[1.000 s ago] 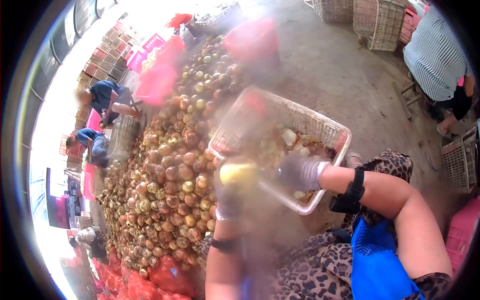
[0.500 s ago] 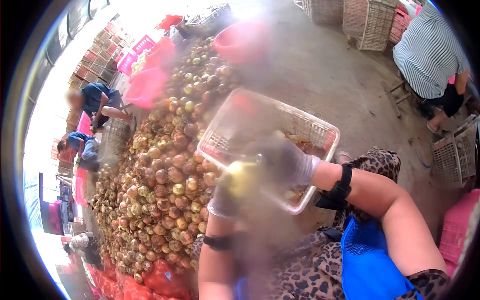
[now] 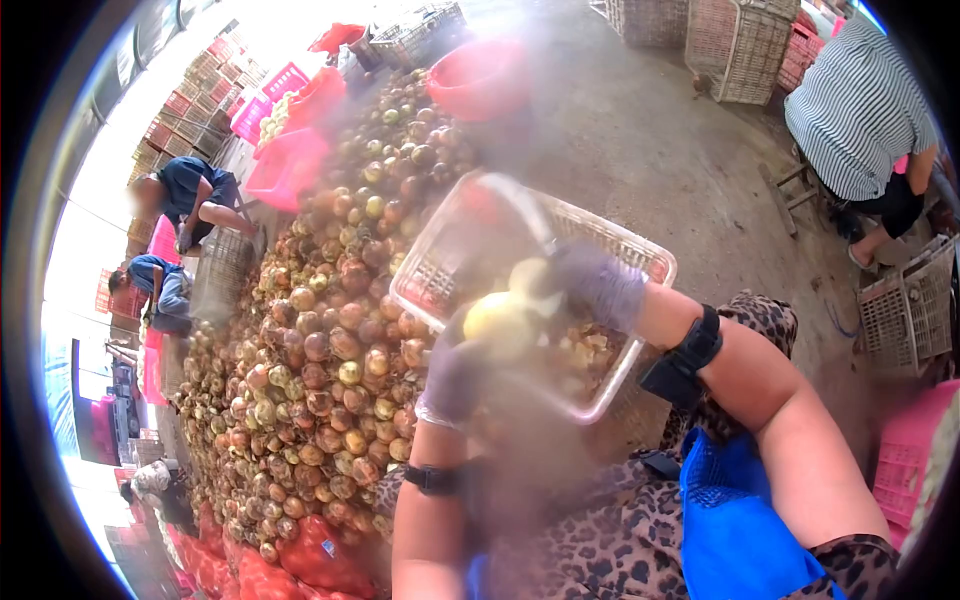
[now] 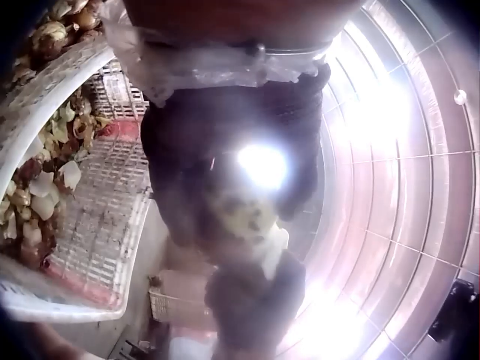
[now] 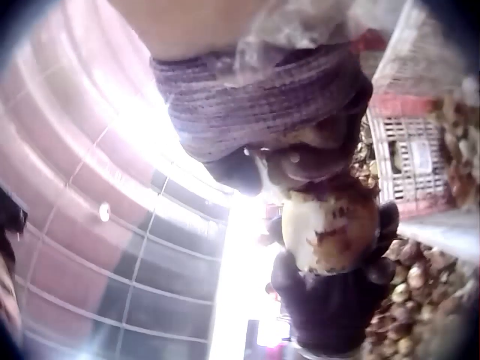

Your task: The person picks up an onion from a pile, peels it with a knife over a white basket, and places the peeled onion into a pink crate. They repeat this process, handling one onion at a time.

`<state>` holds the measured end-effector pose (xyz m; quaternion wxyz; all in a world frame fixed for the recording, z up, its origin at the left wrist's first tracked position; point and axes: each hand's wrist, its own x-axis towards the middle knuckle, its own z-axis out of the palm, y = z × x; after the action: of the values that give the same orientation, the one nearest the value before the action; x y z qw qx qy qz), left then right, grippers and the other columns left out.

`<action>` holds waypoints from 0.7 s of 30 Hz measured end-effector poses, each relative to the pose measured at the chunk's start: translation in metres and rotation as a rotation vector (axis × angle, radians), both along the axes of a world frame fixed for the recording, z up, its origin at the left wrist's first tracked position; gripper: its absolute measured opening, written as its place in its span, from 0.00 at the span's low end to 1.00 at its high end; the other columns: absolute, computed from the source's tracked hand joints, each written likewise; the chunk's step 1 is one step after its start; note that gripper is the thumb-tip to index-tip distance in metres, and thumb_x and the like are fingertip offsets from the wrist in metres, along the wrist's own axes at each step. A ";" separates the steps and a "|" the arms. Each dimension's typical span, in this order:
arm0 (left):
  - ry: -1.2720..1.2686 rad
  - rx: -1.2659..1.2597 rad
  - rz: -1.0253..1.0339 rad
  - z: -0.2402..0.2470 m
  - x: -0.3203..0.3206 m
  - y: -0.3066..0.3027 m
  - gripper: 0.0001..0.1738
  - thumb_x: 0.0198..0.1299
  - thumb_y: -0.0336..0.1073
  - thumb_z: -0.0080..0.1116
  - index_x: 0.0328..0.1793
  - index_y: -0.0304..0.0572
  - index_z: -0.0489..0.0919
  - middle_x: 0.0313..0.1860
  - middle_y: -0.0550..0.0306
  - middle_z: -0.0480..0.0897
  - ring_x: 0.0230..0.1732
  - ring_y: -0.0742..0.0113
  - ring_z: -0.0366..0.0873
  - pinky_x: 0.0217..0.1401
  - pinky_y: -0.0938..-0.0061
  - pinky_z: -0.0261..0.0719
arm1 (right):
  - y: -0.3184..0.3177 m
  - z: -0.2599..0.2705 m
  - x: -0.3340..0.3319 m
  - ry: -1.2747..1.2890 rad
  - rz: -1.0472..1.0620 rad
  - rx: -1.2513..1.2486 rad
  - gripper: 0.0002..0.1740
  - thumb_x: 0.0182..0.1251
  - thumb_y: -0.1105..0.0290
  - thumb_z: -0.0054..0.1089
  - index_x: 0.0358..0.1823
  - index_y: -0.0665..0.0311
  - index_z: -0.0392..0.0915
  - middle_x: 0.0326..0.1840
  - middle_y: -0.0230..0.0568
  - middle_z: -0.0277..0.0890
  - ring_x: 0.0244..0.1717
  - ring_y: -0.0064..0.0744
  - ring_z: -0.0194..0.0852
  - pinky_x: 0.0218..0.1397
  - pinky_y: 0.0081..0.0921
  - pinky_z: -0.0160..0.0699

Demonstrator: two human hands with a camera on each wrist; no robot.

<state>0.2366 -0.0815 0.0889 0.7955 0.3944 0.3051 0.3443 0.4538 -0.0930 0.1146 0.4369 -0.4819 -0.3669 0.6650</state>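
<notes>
A yellow onion [image 3: 497, 320] is in the gloved left hand [image 3: 452, 372], over the near left part of a white plastic crate [image 3: 655, 255]. The gloved right hand [image 3: 603, 285] is at its upper right side, fingers curled on a pale layer [image 3: 532, 277]. In the right wrist view the onion [image 5: 330, 231] shows white flesh beside brown patches; the left hand [image 5: 334, 304] grips it from below, and the right hand [image 5: 270, 124] touches its top. The left wrist view shows a pale flap [image 4: 275, 253] between both hands. Blur hides whether the right fingers hold a tool.
A large heap of onions [image 3: 320, 360] lies left of the crate. Red net bags [image 3: 325, 555] are at lower left, pink tubs [image 3: 480, 80] beyond. Two people sit at left; one in a striped shirt [image 3: 860, 110] sits at right near another crate [image 3: 905, 310]. Peelings lie inside the white crate.
The right hand first came left to the onion, then moved slightly back right with a pale layer showing beside its fingers. The left hand keeps its hold. The head view has shifted slightly.
</notes>
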 end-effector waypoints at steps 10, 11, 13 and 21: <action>-0.323 0.052 0.010 0.013 -0.009 0.003 0.45 0.51 0.58 0.62 0.69 0.35 0.62 0.70 0.44 0.63 0.65 0.50 0.67 0.65 0.57 0.69 | 0.000 -0.031 0.009 -0.564 0.053 0.262 0.25 0.61 0.65 0.58 0.61 0.60 0.70 0.32 0.38 0.78 0.30 0.23 0.77 0.33 0.20 0.77; -0.149 0.218 0.025 0.003 -0.010 0.008 0.49 0.54 0.69 0.53 0.70 0.39 0.62 0.72 0.45 0.59 0.66 0.51 0.65 0.67 0.58 0.67 | -0.005 -0.049 -0.002 -0.488 0.062 0.433 0.27 0.61 0.65 0.59 0.63 0.59 0.69 0.34 0.37 0.79 0.33 0.23 0.77 0.37 0.20 0.77; -0.009 0.335 0.103 0.007 0.007 0.005 0.50 0.53 0.72 0.51 0.70 0.40 0.62 0.73 0.45 0.58 0.67 0.53 0.64 0.67 0.59 0.66 | -0.011 -0.052 -0.018 -0.455 0.085 0.645 0.28 0.60 0.67 0.60 0.63 0.59 0.68 0.38 0.35 0.79 0.37 0.24 0.78 0.40 0.21 0.77; 0.079 0.231 0.027 0.011 0.017 0.013 0.44 0.49 0.60 0.64 0.62 0.33 0.66 0.47 0.55 0.77 0.47 0.63 0.77 0.47 0.70 0.79 | -0.022 -0.013 -0.027 -0.976 -0.145 0.806 0.20 0.56 0.67 0.61 0.50 0.63 0.75 0.33 0.44 0.79 0.32 0.31 0.79 0.35 0.29 0.76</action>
<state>0.2534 -0.0683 0.1004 0.7272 0.4927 0.3000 0.3721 0.4267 -0.1148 0.1011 0.4106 -0.5508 -0.7116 0.1473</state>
